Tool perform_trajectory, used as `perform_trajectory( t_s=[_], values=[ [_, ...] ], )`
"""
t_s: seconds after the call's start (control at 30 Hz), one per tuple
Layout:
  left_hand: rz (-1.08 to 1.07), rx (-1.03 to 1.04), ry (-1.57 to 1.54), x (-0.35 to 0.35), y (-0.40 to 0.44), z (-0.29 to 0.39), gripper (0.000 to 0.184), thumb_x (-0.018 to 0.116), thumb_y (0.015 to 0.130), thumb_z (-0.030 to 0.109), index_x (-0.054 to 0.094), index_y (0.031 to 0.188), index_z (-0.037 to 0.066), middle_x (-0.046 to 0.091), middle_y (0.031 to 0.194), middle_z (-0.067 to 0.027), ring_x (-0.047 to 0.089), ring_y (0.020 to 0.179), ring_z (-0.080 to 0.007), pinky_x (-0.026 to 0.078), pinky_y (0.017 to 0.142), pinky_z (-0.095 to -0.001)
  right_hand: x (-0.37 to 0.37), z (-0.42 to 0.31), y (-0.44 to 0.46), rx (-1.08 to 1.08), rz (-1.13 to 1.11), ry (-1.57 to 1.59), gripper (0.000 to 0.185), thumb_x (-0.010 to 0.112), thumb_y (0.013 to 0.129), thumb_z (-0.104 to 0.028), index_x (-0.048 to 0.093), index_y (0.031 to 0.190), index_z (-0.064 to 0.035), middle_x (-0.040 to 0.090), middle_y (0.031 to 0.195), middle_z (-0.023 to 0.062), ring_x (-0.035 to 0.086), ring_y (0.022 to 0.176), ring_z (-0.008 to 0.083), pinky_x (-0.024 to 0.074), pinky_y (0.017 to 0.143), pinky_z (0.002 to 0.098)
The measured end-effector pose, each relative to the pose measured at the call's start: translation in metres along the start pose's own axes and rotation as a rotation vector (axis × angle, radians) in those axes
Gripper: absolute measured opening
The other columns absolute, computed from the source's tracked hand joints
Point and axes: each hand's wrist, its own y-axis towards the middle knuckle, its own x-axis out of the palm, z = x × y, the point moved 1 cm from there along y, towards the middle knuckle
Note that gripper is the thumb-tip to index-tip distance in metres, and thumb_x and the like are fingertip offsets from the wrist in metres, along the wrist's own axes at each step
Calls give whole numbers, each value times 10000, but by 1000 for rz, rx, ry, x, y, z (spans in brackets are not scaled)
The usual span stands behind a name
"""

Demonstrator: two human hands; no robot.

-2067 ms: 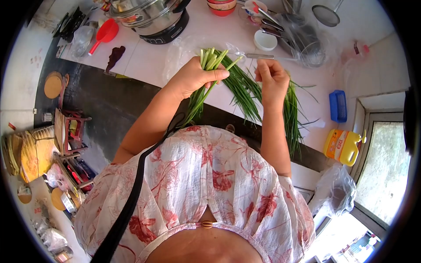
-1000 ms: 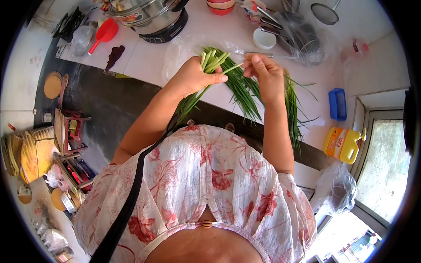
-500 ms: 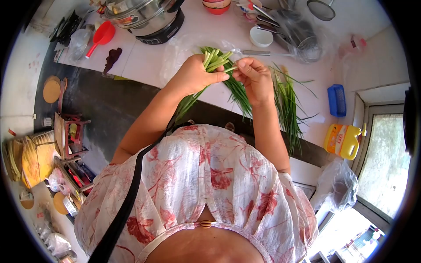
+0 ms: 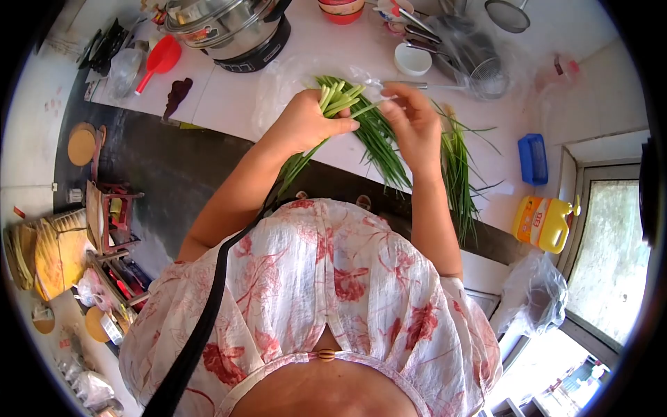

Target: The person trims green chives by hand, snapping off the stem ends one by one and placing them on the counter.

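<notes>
While L hand [image 4: 309,124] stays clamped on stalks [image 4: 336,99], R hand [image 4: 417,128] shifted right, grip unclear

Two hands are showing: one left hand [image 4: 306,121], one right hand [image 4: 419,132]. One stalk bunch [image 4: 338,99] is sitting in the left; two leafy piles are lying near them, one middle pile [image 4: 379,146] between the hands and one outer pile [image 4: 456,167] right of the right. Beyond the right, one white bowl [image 4: 413,60] and what look like two strainers [image 4: 508,15] are resting. One blue basket [image 4: 533,160] and one yellow jug [image 4: 544,224] are standing farther right; one red dipper [image 4: 162,55] is lying beyond the left.
</notes>
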Motion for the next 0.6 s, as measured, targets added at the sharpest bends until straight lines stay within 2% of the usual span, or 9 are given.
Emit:
perform_trajectory(
  t_s=[0.03, 0.13, 0.17, 0.3, 0.37, 0.4, 0.47, 0.6],
  values=[
    [-20, 14, 70, 1, 1, 3, 232, 755, 692, 126, 575, 797, 24, 569, 714, 9, 513, 637, -77, 432, 573, -229, 2, -20, 4, -125, -71, -149, 100, 636, 770, -70, 611, 856, -23, 607, 704, 54, 578, 645, 180, 452, 601, 290],
    [-18, 23, 145, 2, -1, 4, 236, 756, 693, 123, 577, 803, 17, 573, 721, 4, 516, 644, -77, 435, 577, -229, -1, -4, 10, -184, -119, -327, 84, 636, 765, -68, 613, 815, -5, 596, 698, 75, 568, 624, 190, 448, 592, 296],
    [12, 16, 148, 3, -1, 4, 236, 756, 694, 121, 577, 805, 13, 574, 724, 1, 518, 648, -77, 435, 578, -228, -3, -5, 10, -52, -113, -300, 76, 617, 781, -68, 610, 798, 6, 591, 697, 90, 558, 608, 181, 446, 586, 295],
    [26, 43, 84, 3, -3, 0, 232, 755, 696, 118, 573, 798, 15, 570, 724, 1, 514, 648, -75, 435, 579, -226, -4, -1, 9, 91, -76, -194, 111, 591, 822, -93, 603, 810, 17, 602, 700, 81, 553, 600, 141, 444, 579, 266],
    [57, 87, 63, 2, -4, -2, 213, 745, 689, 134, 570, 734, 22, 588, 671, -21, 532, 617, -94, 446, 582, -250, -6, 8, 7, 188, 67, 54, 161, 558, 866, -131, 608, 839, 20, 609, 707, 50, 538, 606, 99, 438, 575, 231],
    [60, 87, 63, 1, -4, -3, 213, 745, 689, 134, 570, 734, 22, 588, 671, -21, 532, 617, -94, 446, 582, -250, -5, 7, 6, 188, 65, 55, 161, 558, 866, -131, 608, 839, 20, 609, 707, 50, 538, 606, 99, 438, 575, 231],
    [57, 80, 53, 1, -4, -3, 210, 741, 691, 134, 569, 735, 21, 589, 676, -23, 531, 622, -97, 446, 589, -253, -2, 0, 0, 294, -5, 276, 188, 558, 877, -156, 610, 869, 24, 613, 726, 25, 521, 605, 78, 432, 577, 201],
    [64, 74, 95, 5, -3, -1, 206, 736, 689, 127, 568, 736, 19, 590, 675, -27, 533, 624, -102, 445, 597, -258, 6, -4, -8, 356, -106, 239, 192, 576, 865, -160, 616, 860, 28, 616, 724, 33, 510, 593, 74, 432, 568, 200]
  ],
)
